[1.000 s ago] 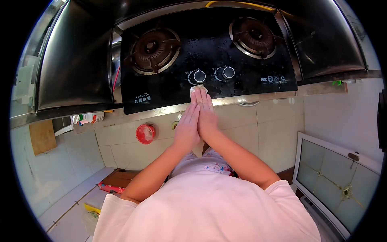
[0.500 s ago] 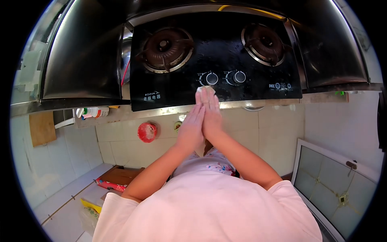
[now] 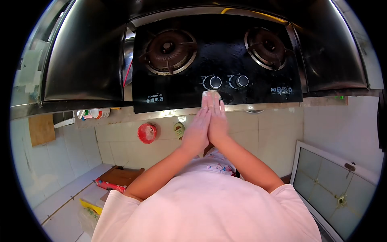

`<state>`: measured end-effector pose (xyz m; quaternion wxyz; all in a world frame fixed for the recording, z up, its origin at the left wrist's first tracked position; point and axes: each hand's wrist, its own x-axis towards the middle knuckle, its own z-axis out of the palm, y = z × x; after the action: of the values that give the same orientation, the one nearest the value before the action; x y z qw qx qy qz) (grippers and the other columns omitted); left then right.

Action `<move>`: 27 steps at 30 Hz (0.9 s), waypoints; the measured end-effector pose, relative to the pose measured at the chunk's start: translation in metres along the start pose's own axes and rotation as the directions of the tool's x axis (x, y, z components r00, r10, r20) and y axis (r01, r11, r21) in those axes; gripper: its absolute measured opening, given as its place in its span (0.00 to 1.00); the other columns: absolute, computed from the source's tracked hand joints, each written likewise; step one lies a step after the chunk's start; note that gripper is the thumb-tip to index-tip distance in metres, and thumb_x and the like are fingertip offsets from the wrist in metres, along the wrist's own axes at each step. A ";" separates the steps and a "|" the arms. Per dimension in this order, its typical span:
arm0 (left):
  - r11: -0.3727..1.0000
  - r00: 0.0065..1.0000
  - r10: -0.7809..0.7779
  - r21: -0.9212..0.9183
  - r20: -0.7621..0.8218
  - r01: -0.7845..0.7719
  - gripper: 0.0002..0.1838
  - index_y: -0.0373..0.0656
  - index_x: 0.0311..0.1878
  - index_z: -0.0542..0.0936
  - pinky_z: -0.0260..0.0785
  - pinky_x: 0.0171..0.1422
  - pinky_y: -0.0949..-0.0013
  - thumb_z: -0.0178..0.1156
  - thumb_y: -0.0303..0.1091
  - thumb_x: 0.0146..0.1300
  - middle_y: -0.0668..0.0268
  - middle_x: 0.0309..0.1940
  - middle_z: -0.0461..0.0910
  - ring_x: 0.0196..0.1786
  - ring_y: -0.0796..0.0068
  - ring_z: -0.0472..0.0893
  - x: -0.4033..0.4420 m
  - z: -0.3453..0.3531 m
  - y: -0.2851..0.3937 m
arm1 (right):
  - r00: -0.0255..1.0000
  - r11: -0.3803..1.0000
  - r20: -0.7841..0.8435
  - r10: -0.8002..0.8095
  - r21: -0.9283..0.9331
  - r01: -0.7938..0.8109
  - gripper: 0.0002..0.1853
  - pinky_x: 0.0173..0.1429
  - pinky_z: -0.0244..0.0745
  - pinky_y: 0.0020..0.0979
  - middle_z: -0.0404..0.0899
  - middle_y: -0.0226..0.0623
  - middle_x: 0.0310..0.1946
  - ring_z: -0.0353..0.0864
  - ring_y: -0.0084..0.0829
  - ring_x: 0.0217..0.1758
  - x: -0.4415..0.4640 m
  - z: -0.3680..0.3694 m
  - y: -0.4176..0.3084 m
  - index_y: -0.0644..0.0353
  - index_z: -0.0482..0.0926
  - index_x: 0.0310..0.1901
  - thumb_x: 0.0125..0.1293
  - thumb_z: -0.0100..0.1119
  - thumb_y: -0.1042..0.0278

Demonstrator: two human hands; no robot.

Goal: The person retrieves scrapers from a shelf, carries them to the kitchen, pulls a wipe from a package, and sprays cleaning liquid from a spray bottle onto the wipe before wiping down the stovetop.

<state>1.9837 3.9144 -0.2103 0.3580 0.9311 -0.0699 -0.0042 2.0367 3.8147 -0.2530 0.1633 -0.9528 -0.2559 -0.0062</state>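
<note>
Cloth (image 3: pixel 211 93), whitish, peeks past the fingertips of the flattened right hand (image 3: pixel 218 126) on the gas hob (image 3: pixel 223 48); the left hand (image 3: pixel 196 132), uncurled, leans alongside.

The left hand (image 3: pixel 196 132) and the right hand (image 3: pixel 218 126) lie close together, fingers extended, with the right fingertips on a pale cloth (image 3: pixel 210 93) at the front edge of a black glass stove (image 3: pixel 221 48), just below its left knob (image 3: pixel 215 82). A brown burner (image 3: pixel 167 52) sits on either side of the stove top, which carries scattered wet-looking specks. Beyond the counter's front edge, a red bucket (image 3: pixel 147 133) stands on the tiled floor (image 3: pixel 242 131) near a green slipper (image 3: pixel 179 130).
</note>
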 end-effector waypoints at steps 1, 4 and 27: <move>1.000 0.999 -0.025 0.005 -0.034 0.026 0.35 0.28 0.66 0.65 0.55 0.76 0.53 0.56 0.20 0.50 0.41 0.66 0.65 0.71 0.44 0.64 -0.005 -0.001 -0.009 | 0.999 0.999 0.022 -0.039 0.021 0.039 0.34 0.80 0.44 0.44 0.46 0.37 0.78 0.45 0.43 0.80 0.004 0.001 -0.007 0.59 0.51 0.75 0.68 0.43 0.68; 0.995 0.993 -0.095 0.003 -0.067 0.096 0.34 0.28 0.66 0.65 0.56 0.75 0.52 0.55 0.19 0.51 0.41 0.67 0.65 0.69 0.43 0.65 -0.019 -0.016 -0.019 | 0.993 0.993 0.020 -0.115 0.012 0.114 0.34 0.79 0.45 0.44 0.48 0.40 0.77 0.46 0.42 0.80 0.011 0.008 -0.030 0.63 0.53 0.74 0.66 0.44 0.68; 0.997 0.994 -0.065 -0.041 -0.089 0.062 0.32 0.31 0.65 0.67 0.60 0.72 0.52 0.53 0.16 0.51 0.40 0.63 0.68 0.67 0.42 0.68 0.013 -0.036 -0.014 | 0.996 0.975 -0.071 -0.055 0.212 0.069 0.29 0.79 0.48 0.40 0.56 0.43 0.74 0.53 0.41 0.78 0.035 -0.002 -0.020 0.63 0.57 0.72 0.69 0.42 0.71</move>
<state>2.0006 3.9467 -0.1924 0.3782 0.9251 -0.0239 0.0252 2.0576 3.8476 -0.2415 0.2730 -0.9205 -0.2793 -0.0143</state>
